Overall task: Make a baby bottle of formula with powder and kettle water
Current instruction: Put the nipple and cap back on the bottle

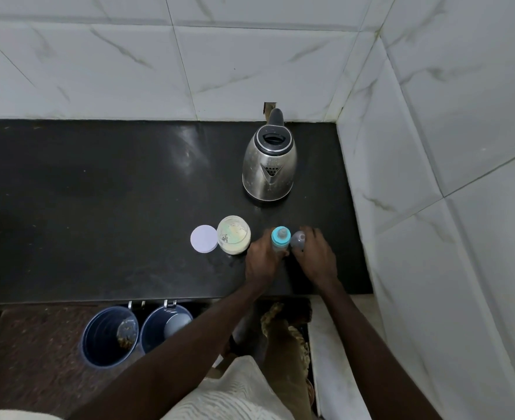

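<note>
Cream top (238, 395) down at the near edge, both forearms reaching out over a black stone worktop (114, 207) tucked into a corner of white marble-look wall tiles (220, 62). Left grip (262, 262) is wrapped round the baby bottle (280, 237), near-right on the worktop, standing upright with its long axis vertical and teat up. Right grip (317, 256) holds the greyish cap (297, 239) just beside it. The open powder jar (233, 234) and its lid (204, 239) sit left of that. The kettle (269, 165) sits farther back, spout facing near.
</note>
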